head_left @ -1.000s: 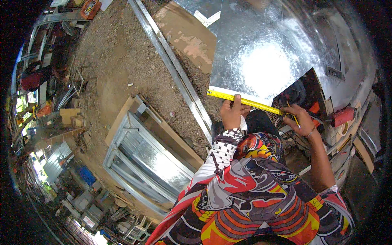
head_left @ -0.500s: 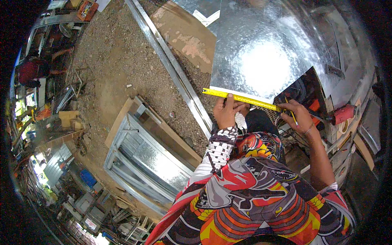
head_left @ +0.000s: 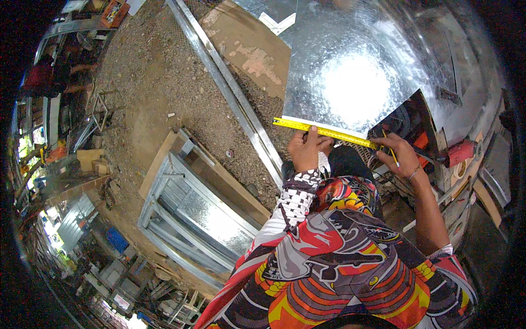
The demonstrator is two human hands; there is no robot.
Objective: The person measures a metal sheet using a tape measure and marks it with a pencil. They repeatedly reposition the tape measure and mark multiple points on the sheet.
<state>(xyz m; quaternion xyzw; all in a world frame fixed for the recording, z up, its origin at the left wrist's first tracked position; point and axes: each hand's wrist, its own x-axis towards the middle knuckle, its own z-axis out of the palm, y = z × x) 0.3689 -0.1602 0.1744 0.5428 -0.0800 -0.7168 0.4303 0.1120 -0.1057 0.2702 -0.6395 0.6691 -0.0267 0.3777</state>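
A yellow tape measure [head_left: 342,135] is stretched along the near edge of a shiny metal sheet [head_left: 312,82], its free end reaching a little past the sheet's left corner. My left hand [head_left: 304,153] pinches the blade near that end, the thumb lying on top and the other fingers curled below. At the right end of the blade, my right hand [head_left: 401,157] is closed round the tape, whose case is mostly hidden by the fingers. A thin yellow pencil-like stick [head_left: 395,157] also pokes out between the fingers of this hand.
Long metal channels [head_left: 233,93] lie on the gravel ground, left of the sheet. A metal frame [head_left: 186,181] rests on a board at lower left. Right of my hand is a red cylinder [head_left: 460,153]. A person in dark red [head_left: 39,79] is at far left.
My left hand has shifted very slightly right along the tape, its thumb still on the blade. My right hand stays put. The person at far left has moved a little.
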